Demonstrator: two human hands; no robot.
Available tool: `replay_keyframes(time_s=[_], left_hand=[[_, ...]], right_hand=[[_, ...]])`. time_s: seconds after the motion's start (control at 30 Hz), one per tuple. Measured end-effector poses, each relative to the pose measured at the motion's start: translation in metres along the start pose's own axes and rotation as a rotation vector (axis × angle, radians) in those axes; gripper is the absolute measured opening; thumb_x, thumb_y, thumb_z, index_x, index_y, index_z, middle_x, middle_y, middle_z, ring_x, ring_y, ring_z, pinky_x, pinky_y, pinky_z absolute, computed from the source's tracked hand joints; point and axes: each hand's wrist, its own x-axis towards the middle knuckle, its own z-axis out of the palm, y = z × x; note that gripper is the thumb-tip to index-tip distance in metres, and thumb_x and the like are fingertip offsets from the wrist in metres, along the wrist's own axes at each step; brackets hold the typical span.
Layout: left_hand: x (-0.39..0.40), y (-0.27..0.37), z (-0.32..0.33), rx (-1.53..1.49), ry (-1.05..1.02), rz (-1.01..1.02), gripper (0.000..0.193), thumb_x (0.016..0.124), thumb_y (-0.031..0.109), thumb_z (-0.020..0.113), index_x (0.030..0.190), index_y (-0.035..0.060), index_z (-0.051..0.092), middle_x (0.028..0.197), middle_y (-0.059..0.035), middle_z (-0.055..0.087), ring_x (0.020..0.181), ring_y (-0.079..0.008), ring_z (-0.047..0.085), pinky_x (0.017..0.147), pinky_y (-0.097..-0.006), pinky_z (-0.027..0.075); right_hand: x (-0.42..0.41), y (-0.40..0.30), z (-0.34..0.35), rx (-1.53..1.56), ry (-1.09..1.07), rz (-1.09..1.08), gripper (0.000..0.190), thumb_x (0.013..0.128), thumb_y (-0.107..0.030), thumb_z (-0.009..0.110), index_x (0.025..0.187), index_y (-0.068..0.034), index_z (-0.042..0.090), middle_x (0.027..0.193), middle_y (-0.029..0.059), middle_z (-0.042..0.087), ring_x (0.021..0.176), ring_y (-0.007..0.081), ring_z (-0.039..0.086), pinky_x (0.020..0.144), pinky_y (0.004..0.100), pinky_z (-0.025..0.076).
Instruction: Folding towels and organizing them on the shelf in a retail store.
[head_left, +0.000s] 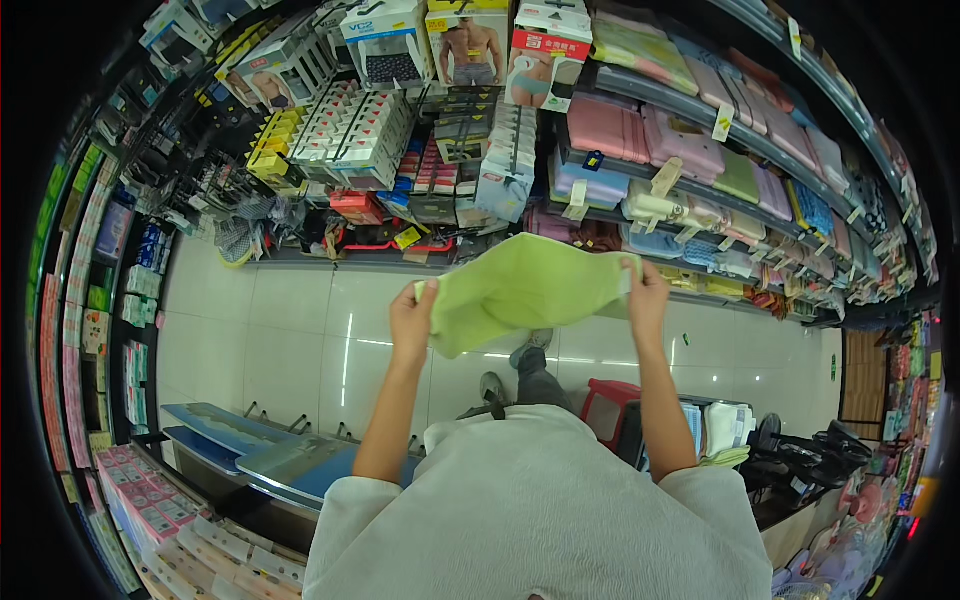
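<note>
A light green towel (517, 289) is stretched between my two hands in front of me, above the tiled floor. My left hand (413, 315) grips its left edge, thumb on top. At the opposite end, my right hand (646, 292) pinches the corner, where a small white label (625, 282) shows. The cloth sags a little in the middle, and its far edge rises to a peak. Beyond it stand shelves with folded towels (607, 131) in pink, green and other colours.
Boxed underwear (386, 45) hangs ahead on racks. A red plastic stool (606, 409) and a stack of folded cloths (724, 427) are behind my right arm. Ironing boards (292, 457) lean at lower left. Pale tiles (292, 315) cover the floor. Packaged goods (139, 292) line the left shelves.
</note>
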Motion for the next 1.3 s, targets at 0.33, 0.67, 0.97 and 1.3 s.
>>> replay_keyframes(time_s=[0.33,0.67,0.97,1.3], left_hand=[[-0.037,-0.007,0.09,0.123,-0.08,0.103,0.02,0.09,0.014,0.054,0.097,-0.003,0.063,0.07,0.0006,0.058,0.059,-0.0023,0.048,0.051,-0.0183,0.038],[-0.033,-0.011,0.091,0.265,-0.084,0.125,0.022,0.09,0.011,0.051,0.099,-0.0051,0.063,0.074,-0.0012,0.061,0.065,-0.0048,0.051,0.057,-0.0202,0.04],[-0.026,-0.023,0.086,0.402,-0.224,0.109,0.023,0.087,0.013,0.052,0.101,-0.0029,0.063,0.078,-0.0119,0.065,0.07,-0.0146,0.061,0.062,-0.0258,0.045],[-0.029,-0.033,0.081,0.123,-0.235,-0.027,0.021,0.091,0.014,0.048,0.098,-0.0009,0.061,0.079,0.0013,0.057,0.071,-0.0064,0.048,0.062,-0.0217,0.04]], right_hand=[[-0.09,-0.08,0.088,-0.278,-0.332,-0.294,0.028,0.08,-0.004,0.056,0.108,-0.001,0.058,0.091,0.0134,0.055,0.075,0.0336,0.057,0.065,0.0393,0.048],[-0.091,-0.051,0.082,-0.235,-0.237,-0.451,0.024,0.076,-0.006,0.064,0.1,-0.006,0.063,0.082,0.0074,0.056,0.068,0.0273,0.06,0.059,0.0353,0.049],[-0.099,-0.044,0.078,-0.291,-0.282,-0.37,0.028,0.076,-0.004,0.062,0.103,-0.004,0.061,0.083,0.0082,0.053,0.066,0.0264,0.059,0.056,0.0355,0.049],[-0.098,-0.052,0.08,-0.211,-0.266,-0.429,0.029,0.076,-0.002,0.061,0.104,-0.003,0.06,0.082,0.0088,0.052,0.07,0.0272,0.057,0.059,0.0358,0.048]])
